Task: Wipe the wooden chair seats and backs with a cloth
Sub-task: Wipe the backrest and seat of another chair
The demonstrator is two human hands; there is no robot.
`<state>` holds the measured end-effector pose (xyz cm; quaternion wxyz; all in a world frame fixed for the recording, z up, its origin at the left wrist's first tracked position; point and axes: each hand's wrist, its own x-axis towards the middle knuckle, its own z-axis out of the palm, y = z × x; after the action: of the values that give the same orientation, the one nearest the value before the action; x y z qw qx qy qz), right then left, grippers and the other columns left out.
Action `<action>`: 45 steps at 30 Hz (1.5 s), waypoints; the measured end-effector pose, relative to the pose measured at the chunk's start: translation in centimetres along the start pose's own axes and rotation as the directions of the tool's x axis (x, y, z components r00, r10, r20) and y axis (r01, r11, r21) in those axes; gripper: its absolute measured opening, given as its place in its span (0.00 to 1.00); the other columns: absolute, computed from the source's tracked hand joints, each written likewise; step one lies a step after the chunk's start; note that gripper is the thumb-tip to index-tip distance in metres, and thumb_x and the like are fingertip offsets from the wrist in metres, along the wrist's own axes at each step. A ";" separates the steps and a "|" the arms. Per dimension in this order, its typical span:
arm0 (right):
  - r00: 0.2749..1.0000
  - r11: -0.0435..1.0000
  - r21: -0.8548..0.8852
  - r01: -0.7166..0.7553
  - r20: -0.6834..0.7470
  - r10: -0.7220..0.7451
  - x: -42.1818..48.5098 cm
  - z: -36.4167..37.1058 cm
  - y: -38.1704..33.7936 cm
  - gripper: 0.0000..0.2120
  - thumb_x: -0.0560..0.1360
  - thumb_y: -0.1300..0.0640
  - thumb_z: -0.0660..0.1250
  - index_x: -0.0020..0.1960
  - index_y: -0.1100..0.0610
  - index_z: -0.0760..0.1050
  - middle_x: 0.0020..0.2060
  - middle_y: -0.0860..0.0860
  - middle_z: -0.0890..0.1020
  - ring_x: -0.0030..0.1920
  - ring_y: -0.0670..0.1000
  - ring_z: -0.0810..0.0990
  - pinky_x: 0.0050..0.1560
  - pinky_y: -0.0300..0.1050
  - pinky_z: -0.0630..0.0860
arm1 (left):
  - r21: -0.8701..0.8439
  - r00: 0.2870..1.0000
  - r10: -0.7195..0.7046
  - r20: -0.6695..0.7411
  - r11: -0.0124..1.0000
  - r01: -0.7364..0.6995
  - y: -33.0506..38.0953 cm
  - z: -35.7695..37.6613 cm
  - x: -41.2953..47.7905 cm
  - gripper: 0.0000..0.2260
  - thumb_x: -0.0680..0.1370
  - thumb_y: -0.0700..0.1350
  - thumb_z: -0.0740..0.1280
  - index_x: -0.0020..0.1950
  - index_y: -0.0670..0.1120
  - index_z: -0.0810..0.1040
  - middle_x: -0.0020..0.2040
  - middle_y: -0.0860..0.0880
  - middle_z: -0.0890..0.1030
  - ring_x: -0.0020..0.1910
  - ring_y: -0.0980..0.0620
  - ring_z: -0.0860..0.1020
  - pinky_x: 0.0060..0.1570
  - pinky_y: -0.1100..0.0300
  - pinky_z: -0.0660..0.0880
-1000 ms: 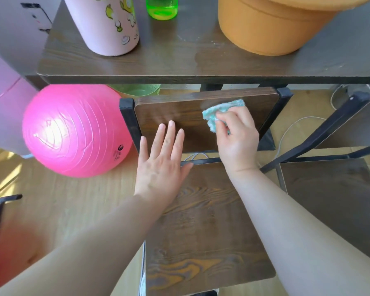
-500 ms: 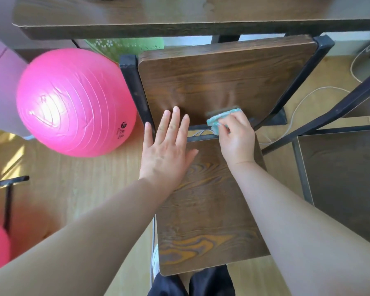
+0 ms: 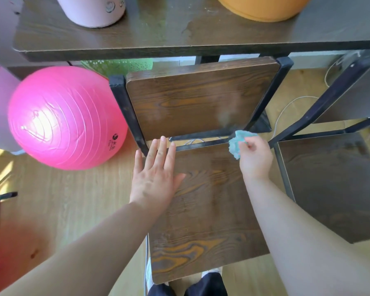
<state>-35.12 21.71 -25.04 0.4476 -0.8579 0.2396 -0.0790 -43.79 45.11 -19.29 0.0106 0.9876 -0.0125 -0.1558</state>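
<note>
A dark wooden chair on a black metal frame stands right in front of me, its back panel (image 3: 192, 99) upright and its seat (image 3: 209, 210) below. My left hand (image 3: 156, 171) lies flat with straight fingers on the seat's far left corner. My right hand (image 3: 255, 155) grips a crumpled light-blue cloth (image 3: 236, 143) at the seat's far right corner, just under the lower right edge of the back. A faint damp smear shows on the back panel above the cloth.
A second chair seat (image 3: 333, 184) stands close on the right. A dark table (image 3: 158, 37) overhangs the chair back, carrying a pink bottle (image 3: 94, 9) and an orange pot (image 3: 263, 7). A big pink ball (image 3: 64, 118) rests on the wood floor to the left. White cable (image 3: 286, 107) trails behind.
My right hand carried the cloth down the chair back from its upper right to its lower edge, then right to the seat's far right corner. My left hand stayed flat on the seat.
</note>
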 end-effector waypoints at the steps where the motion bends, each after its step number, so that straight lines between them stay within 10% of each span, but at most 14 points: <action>1: 0.996 0.992 0.094 -0.080 -0.035 0.084 0.7 -0.5 0.0 0.04 0.75 0.58 0.67 0.48 0.50 0.79 0.48 0.47 0.80 0.50 0.50 0.80 0.53 0.44 0.78 | 0.008 1.000 0.001 0.002 1.000 -0.001 0.0 0.0 -0.1 0.34 0.80 0.64 0.42 0.79 0.48 0.33 0.80 0.48 0.33 0.78 0.49 0.32 0.77 0.42 0.38; 27: 0.948 0.866 0.429 -0.258 0.283 0.142 -6.3 10.1 -6.7 0.09 0.73 0.60 0.74 0.53 0.61 0.83 0.49 0.54 0.84 0.50 0.51 0.84 0.47 0.44 0.83 | -0.041 0.993 -0.121 -0.005 0.992 0.121 -5.7 1.3 -2.6 0.34 0.82 0.64 0.44 0.79 0.49 0.32 0.80 0.48 0.33 0.78 0.49 0.32 0.77 0.42 0.39; 38: 0.697 0.828 0.282 -0.485 0.697 0.171 -8.7 6.4 -4.7 0.10 0.76 0.66 0.69 0.57 0.65 0.79 0.53 0.59 0.83 0.52 0.55 0.85 0.54 0.52 0.81 | -0.052 0.993 -0.111 0.050 0.992 0.114 -4.8 2.4 -4.0 0.34 0.82 0.64 0.45 0.79 0.49 0.32 0.80 0.47 0.34 0.78 0.48 0.33 0.77 0.42 0.40; 45: 0.649 0.905 -0.167 -0.392 0.647 0.400 -7.6 0.6 4.2 0.10 0.73 0.65 0.73 0.54 0.64 0.79 0.50 0.59 0.83 0.45 0.53 0.86 0.49 0.47 0.83 | -0.065 0.990 -0.040 0.132 0.997 0.049 -1.7 5.6 -5.0 0.34 0.82 0.63 0.47 0.80 0.48 0.35 0.80 0.48 0.35 0.79 0.48 0.34 0.77 0.42 0.41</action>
<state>-42.96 23.74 -28.20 0.5041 -0.7577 0.2450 0.3343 -50.27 46.86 -23.16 0.0396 0.9744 0.0142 -0.2208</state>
